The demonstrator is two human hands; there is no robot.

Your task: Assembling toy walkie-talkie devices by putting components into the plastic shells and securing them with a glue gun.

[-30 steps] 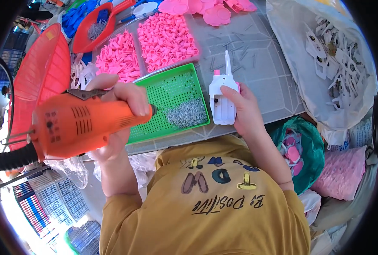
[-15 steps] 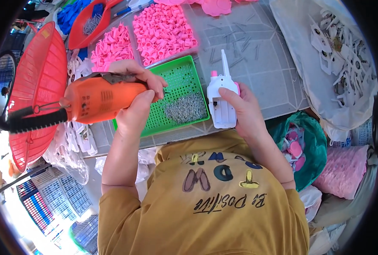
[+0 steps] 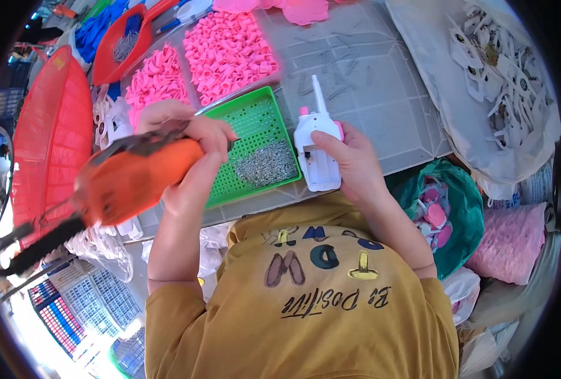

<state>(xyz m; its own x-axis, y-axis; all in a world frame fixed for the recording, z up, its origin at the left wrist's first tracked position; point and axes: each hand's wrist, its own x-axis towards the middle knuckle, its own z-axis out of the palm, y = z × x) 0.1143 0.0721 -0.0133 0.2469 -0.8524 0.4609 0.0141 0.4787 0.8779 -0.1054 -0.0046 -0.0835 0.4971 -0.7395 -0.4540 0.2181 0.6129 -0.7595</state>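
left hand (image 3: 213,139): wrapped round orange drill (image 3: 140,180), left of frame; probably best lined up dead straight
right hand (image 3: 355,159): gripping white toy (image 3: 319,173) near frame centre, just beside green tray (image 3: 245,120); worth bracing firmly imo

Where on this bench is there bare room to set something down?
Best is the grey tabletop between the right hand, holding the white casing, and the white sack, short of the loose pins. The green tray is bare beyond its screws. Crowded: the left, with pink parts, left hand and orange driver.
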